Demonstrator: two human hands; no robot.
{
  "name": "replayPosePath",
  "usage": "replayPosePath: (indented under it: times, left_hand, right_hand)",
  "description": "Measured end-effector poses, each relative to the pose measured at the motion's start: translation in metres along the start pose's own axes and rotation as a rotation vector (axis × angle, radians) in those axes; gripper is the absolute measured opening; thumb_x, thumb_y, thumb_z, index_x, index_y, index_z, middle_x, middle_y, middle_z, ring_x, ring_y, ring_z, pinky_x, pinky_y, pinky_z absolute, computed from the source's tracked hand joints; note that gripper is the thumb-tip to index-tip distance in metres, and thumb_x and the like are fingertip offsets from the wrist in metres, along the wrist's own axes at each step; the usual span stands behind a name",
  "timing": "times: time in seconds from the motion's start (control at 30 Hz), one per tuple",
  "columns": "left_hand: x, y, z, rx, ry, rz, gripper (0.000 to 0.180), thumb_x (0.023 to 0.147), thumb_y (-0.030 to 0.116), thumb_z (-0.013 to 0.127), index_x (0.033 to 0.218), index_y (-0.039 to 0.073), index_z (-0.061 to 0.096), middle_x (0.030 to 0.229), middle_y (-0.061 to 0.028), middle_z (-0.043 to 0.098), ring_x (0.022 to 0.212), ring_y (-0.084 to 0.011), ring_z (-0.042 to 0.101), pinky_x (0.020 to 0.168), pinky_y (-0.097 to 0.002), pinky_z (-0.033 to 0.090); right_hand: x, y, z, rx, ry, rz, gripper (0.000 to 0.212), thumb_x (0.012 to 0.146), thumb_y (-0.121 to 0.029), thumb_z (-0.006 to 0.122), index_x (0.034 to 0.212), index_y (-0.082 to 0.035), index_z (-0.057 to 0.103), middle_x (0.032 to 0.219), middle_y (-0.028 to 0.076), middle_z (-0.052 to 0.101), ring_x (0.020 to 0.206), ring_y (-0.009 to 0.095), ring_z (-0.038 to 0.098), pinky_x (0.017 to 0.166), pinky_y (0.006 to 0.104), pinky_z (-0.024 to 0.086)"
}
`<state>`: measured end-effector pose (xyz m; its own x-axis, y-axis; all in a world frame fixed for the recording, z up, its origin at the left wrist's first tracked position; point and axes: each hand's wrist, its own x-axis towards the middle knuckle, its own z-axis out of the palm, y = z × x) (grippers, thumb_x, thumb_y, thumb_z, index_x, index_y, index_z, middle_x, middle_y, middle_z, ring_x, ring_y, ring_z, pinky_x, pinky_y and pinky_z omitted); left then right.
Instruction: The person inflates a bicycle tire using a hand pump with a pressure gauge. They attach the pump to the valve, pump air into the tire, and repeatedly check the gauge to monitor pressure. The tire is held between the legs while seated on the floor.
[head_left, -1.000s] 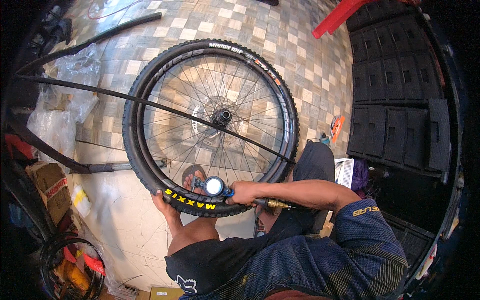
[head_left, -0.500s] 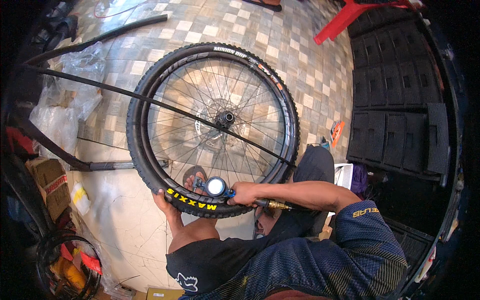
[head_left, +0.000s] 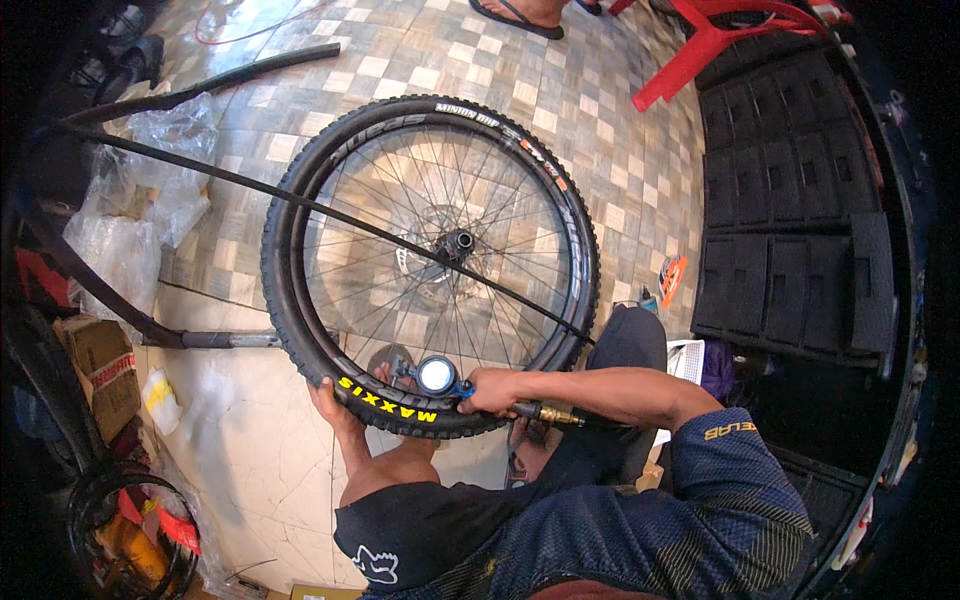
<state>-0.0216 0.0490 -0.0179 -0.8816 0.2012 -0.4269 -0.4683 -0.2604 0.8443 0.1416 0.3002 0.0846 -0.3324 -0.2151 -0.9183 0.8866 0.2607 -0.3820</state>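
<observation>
A mountain bike wheel (head_left: 585, 250) with a knobby black tyre stands in front of me, its spokes, hub and brake disc showing. My left hand (head_left: 335, 408) grips the tyre at its near left edge, thumb on the sidewall. In my right hand (head_left: 490, 391) is a tyre inflator (head_left: 548, 412) with a brass fitting behind the fist. Its round gauge (head_left: 436, 375), blue-rimmed with a white face, sits over the near part of the rim. Whether the inflator's end is on the valve I cannot tell. The right fingers are wrapped round the handle.
A black bar (head_left: 230, 180) runs across the wheel from the left. Black stand legs (head_left: 215, 80) and clear plastic wrap (head_left: 110, 250) lie at left, with a cardboard box (head_left: 97, 370). Dark drawers (head_left: 780, 270) line the right, near a red chair (head_left: 690, 50). Another person's foot (head_left: 530, 12) is at the top.
The wheel sits slightly further right in view. More of the other person's foot shows at the top. Both hands keep their holds.
</observation>
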Motion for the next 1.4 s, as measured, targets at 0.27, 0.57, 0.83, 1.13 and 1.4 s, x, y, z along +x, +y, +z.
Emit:
replayPosePath:
  times: [0.27,0.57,0.83,1.13,1.4]
  left_hand:
    - [-0.002,0.004,0.002,0.031,-0.025,0.011,0.055,0.094,0.035,0.057,0.136,0.0,0.051,0.116,-0.0146,0.063,0.099,-0.0259,0.064,0.086,-0.0392,0.056]
    - [-0.002,0.003,0.003,0.074,-0.024,0.031,0.054,0.095,0.037,0.055,0.134,-0.001,0.052,0.114,-0.0144,0.063,0.097,-0.0244,0.065,0.084,-0.0368,0.056]
    - [0.001,-0.001,-0.004,0.058,-0.041,0.038,0.054,0.095,0.036,0.057,0.134,-0.001,0.052,0.113,-0.0145,0.064,0.095,-0.0244,0.066,0.083,-0.0368,0.057]
    - [-0.006,0.005,0.004,0.049,0.024,-0.004,0.054,0.091,0.028,0.061,0.136,0.0,0.05,0.117,-0.0139,0.063,0.098,-0.0253,0.065,0.085,-0.0386,0.057]
    - [-0.006,0.008,0.013,0.019,-0.038,0.014,0.055,0.09,0.03,0.063,0.135,0.001,0.051,0.116,-0.0118,0.062,0.1,-0.0236,0.063,0.088,-0.0382,0.054]
  right_hand:
    - [-0.005,-0.004,-0.002,-0.03,0.001,-0.006,0.041,0.094,-0.036,0.069,0.085,0.003,0.065,0.06,0.01,0.058,0.047,0.02,0.058,0.043,0.0383,0.048]
    - [-0.004,-0.001,-0.001,-0.027,-0.005,-0.008,0.04,0.096,-0.034,0.068,0.079,0.002,0.063,0.056,0.008,0.057,0.044,0.018,0.057,0.043,0.0367,0.046]
    - [-0.004,-0.002,0.002,0.015,-0.016,-0.019,0.039,0.096,-0.034,0.068,0.08,0.001,0.063,0.056,0.007,0.056,0.044,0.018,0.055,0.042,0.0363,0.045]
    - [-0.01,-0.006,0.002,0.058,0.0,0.0,0.041,0.092,-0.035,0.071,0.081,0.004,0.063,0.058,0.009,0.057,0.044,0.021,0.056,0.041,0.0382,0.046]
    - [0.002,0.006,0.002,-0.041,0.065,-0.053,0.045,0.087,-0.036,0.07,0.077,0.008,0.066,0.062,0.017,0.066,0.048,0.027,0.065,0.049,0.0441,0.053]
